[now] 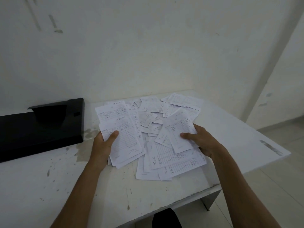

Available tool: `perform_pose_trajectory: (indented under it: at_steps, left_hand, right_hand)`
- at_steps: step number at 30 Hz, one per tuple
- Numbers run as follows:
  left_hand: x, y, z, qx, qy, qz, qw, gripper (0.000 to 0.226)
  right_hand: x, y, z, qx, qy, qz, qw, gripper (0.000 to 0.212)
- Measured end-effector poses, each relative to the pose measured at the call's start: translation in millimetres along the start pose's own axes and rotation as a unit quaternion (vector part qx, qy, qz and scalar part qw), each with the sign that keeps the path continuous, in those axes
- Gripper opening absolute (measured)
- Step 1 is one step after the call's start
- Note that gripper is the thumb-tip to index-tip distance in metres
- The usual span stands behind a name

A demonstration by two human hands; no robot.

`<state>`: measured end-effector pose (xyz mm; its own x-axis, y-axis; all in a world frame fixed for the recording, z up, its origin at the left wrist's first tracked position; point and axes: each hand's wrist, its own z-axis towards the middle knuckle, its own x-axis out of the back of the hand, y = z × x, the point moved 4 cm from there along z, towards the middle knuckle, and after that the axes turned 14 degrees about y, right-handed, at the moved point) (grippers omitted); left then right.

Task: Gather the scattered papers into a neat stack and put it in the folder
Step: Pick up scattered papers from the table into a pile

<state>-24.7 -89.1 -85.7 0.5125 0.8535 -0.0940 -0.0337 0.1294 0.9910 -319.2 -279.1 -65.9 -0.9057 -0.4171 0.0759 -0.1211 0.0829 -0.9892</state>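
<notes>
sweep both bundles inward and square their edges before lifting, so no slips slide loose. the left hand [103, 143] pinches a sheaf of white lined paper slips [121, 129], thumb on top; the right hand [201, 142] grips another bundle likewise. more slips lie scattered between them on the scuffed white bench [49, 186]. the black folder [41, 127] sits left, apart.

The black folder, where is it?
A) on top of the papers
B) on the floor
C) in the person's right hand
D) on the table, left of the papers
D: the black folder lies on the white table, left of the scattered papers, and neither hand touches it.
</notes>
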Motion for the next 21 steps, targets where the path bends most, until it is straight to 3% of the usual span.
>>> perform_pose_trajectory:
  at_steps: [2, 8, 11, 14, 16, 21]
  left_hand:
    - [1, 0, 1, 0.011, 0.003, -0.006, 1.000, 0.033]
    - [2, 0, 2, 0.034, -0.003, -0.028, 0.999, 0.035]
    - [-3, 3, -3, 0.042, -0.023, -0.044, 0.998, 0.027]
    - [-7, 3, -6, 0.050, -0.042, -0.045, 0.997, 0.029]
    - [-7, 1, -6, 0.052, -0.041, -0.044, 0.997, 0.031]
    - [-1, -3, 0, 0.045, -0.014, -0.030, 0.998, 0.034]
  right_hand:
    - [-2, -2, 0, 0.004, 0.007, 0.026, 1.000, 0.037]
    - [-3, -5, 14, 0.071, 0.145, 0.200, 0.966, 0.044]
    - [-13, 2, 22, 0.055, 0.216, 0.290, 0.931, 0.048]
    - [-36, 10, 27, 0.030, 0.220, 0.345, 0.912, 0.053]
    - [-51, 16, 26, 0.023, 0.225, 0.314, 0.922, 0.053]
    - [-60, 16, 28, 0.096, 0.226, 0.054, 0.968, 0.046]
